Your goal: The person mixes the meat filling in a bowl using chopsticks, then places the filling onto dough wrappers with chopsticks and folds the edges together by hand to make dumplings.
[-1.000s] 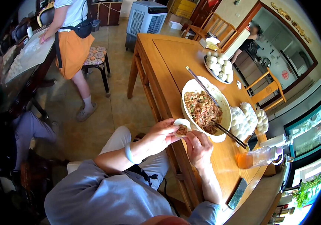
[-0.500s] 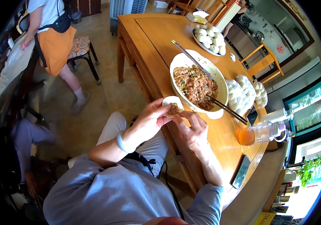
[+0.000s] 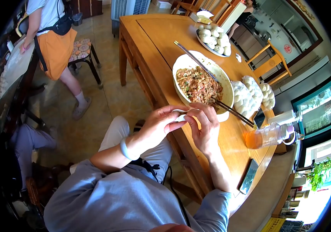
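Observation:
A white dough wrapper [image 3: 180,117], folded over, is held between both hands at the table's near edge. My left hand [image 3: 161,120] grips its left side between thumb and fingers. My right hand [image 3: 205,125] pinches its right side. Filling inside the wrapper is hidden. Just beyond the hands, a large white bowl [image 3: 227,82] holds minced filling [image 3: 198,84]. One pair of chopsticks [image 3: 196,60] lies across its far left part; another pair [image 3: 235,113] rests in the filling and leans over the right rim.
On the wooden table [image 3: 154,46] are a plate of white round items [image 3: 214,40], filled plastic bags [image 3: 246,96], a bottle of amber liquid [image 3: 264,137] and a phone [image 3: 248,176]. A person in orange shorts [image 3: 57,50] stands at another table, left.
The wrapper, open with filling showing before, is now folded over. My right hand has risen and closed on its edge. The view has shifted, moving the table and bowl up and left.

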`<state>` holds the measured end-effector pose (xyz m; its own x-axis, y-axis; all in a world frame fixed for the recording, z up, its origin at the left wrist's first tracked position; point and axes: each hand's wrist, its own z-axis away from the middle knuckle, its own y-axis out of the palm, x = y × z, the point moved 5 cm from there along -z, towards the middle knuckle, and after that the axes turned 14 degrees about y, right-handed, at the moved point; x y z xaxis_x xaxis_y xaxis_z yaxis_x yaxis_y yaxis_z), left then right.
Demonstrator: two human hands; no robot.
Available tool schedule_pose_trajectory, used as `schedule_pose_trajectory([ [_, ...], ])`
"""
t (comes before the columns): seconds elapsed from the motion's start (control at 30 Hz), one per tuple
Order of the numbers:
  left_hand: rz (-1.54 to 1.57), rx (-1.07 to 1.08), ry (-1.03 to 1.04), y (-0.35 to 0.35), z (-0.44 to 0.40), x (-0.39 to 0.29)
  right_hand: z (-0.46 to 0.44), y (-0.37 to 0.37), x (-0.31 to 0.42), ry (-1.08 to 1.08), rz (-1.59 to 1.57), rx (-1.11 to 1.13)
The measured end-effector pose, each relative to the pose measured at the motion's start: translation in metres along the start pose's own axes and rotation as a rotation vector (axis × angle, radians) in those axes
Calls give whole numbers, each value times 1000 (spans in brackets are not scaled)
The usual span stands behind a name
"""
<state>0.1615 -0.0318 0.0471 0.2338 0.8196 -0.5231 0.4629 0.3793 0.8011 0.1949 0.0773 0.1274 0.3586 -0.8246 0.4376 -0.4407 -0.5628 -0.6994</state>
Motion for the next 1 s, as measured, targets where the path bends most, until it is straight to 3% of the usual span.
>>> schedule_pose_trajectory([
  [0.23, 36, -73, -1, 3, 3, 1, -1, 0, -14, 82, -131, 96],
  [0.77, 148, 0, -83, 3, 5, 1, -2, -2, -13, 181, -165, 100],
  [1.0, 164, -55, -109, 1, 5, 4, 0, 1, -11, 66, -56, 112],
])
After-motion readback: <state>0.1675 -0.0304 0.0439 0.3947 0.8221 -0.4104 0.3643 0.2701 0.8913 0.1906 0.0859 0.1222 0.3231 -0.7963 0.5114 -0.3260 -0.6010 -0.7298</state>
